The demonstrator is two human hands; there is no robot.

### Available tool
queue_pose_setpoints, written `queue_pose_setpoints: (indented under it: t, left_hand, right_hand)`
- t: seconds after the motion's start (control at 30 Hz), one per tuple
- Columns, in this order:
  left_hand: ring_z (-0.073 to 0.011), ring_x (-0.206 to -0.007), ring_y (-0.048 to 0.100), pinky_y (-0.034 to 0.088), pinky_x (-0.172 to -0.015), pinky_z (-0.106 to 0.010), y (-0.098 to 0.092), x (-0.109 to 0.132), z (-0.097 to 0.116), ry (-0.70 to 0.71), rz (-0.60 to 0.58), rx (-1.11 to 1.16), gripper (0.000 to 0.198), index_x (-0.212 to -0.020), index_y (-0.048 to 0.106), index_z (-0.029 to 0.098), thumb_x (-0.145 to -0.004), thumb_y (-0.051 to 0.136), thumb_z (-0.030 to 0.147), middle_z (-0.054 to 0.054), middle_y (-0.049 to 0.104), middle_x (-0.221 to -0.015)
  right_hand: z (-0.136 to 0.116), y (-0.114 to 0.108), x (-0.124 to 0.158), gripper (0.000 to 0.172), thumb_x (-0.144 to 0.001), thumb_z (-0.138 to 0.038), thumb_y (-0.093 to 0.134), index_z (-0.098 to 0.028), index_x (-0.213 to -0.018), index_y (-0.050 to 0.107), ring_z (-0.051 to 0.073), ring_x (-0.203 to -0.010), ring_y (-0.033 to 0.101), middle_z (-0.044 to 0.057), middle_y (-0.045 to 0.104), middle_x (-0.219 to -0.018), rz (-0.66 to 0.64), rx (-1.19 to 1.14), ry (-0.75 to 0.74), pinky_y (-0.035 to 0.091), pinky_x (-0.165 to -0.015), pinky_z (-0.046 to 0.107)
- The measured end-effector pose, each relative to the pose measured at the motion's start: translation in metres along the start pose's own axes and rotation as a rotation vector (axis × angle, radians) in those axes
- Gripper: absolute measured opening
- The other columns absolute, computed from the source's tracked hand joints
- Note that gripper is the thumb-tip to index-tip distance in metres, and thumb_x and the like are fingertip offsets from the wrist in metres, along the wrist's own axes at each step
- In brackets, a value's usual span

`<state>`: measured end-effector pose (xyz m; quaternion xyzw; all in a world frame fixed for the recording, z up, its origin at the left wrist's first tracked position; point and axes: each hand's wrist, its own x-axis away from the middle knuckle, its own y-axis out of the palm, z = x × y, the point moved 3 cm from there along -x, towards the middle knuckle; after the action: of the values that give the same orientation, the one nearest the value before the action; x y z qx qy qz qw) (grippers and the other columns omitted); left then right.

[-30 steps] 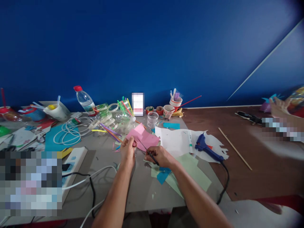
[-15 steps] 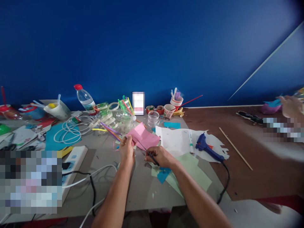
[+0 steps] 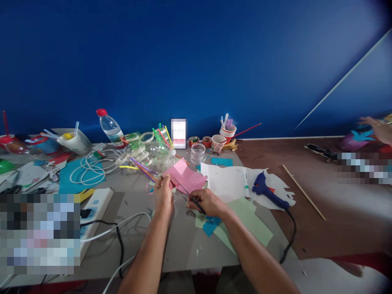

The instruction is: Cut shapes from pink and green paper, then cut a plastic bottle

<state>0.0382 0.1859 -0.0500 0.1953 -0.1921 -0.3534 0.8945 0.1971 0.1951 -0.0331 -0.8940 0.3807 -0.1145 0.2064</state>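
Note:
My left hand (image 3: 163,195) pinches the near left edge of a folded pink paper sheet (image 3: 186,176) over the grey table (image 3: 177,241). My right hand (image 3: 206,202) grips small dark scissors (image 3: 190,195), whose blades point up and left into the pink sheet. Under my right wrist lie pale green paper (image 3: 251,222) and a blue paper scrap (image 3: 210,225).
A blue glue gun (image 3: 266,191) and a marker (image 3: 245,183) rest on white paper (image 3: 229,181) to the right. Straws, a water bottle (image 3: 110,128), paper cups (image 3: 226,132), coiled white cable (image 3: 88,169) and a power strip (image 3: 94,210) crowd the left and back. Another person's hand (image 3: 378,128) is at far right.
My hands and the pink sheet have barely shifted. The other person's hand at far right has moved up and away from the table edge.

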Motion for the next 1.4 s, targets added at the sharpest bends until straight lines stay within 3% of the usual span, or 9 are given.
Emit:
queue_pose_setpoints:
  t: [0.8,1.07,1.27,1.4]
  left_hand:
    - [-0.0081,-0.048,0.047,0.040,-0.048,-0.021,0.0056,0.0055,0.0090,-0.032,0.059,0.013,0.037,-0.060,0.047,0.019,-0.049,0.075,0.041,0.007,0.048,-0.051]
    - [-0.0067,-0.046,0.043,0.039,-0.048,-0.020,0.0046,0.0037,0.0071,0.008,-0.003,0.027,0.033,-0.056,0.045,0.019,-0.055,0.073,0.037,0.007,0.045,-0.048]
    - [-0.0074,-0.046,0.046,0.038,-0.046,-0.020,0.0035,0.0038,0.0047,-0.040,0.047,0.014,0.038,-0.059,0.045,0.019,-0.050,0.076,0.040,0.008,0.048,-0.050]
    - [-0.0070,-0.045,0.045,0.038,-0.046,-0.020,0.0053,0.0054,0.0038,-0.058,0.006,0.009,0.038,-0.058,0.046,0.019,-0.051,0.076,0.040,0.007,0.049,-0.049]
  right_hand:
    - [0.0042,0.0021,-0.0011,0.033,-0.074,-0.045,0.069,-0.013,-0.067,0.061,0.007,-0.053,0.033,-0.005,0.040,-0.053,-0.020,0.001,0.057,0.026,-0.046,0.019]
    - [0.0041,0.0030,-0.0008,0.033,-0.073,-0.045,0.069,-0.013,-0.068,0.063,0.007,-0.052,0.032,-0.005,0.041,-0.053,-0.032,-0.001,0.063,0.028,-0.047,0.020]
    - [0.0038,0.0023,-0.0013,0.032,-0.073,-0.045,0.069,-0.013,-0.068,0.063,0.007,-0.052,0.033,-0.005,0.041,-0.053,-0.012,0.011,0.043,0.027,-0.047,0.019]
    - [0.0060,0.0022,-0.0018,0.030,-0.074,-0.043,0.069,-0.014,-0.068,0.062,0.007,-0.052,0.034,-0.005,0.042,-0.051,-0.011,0.002,0.064,0.028,-0.046,0.019]
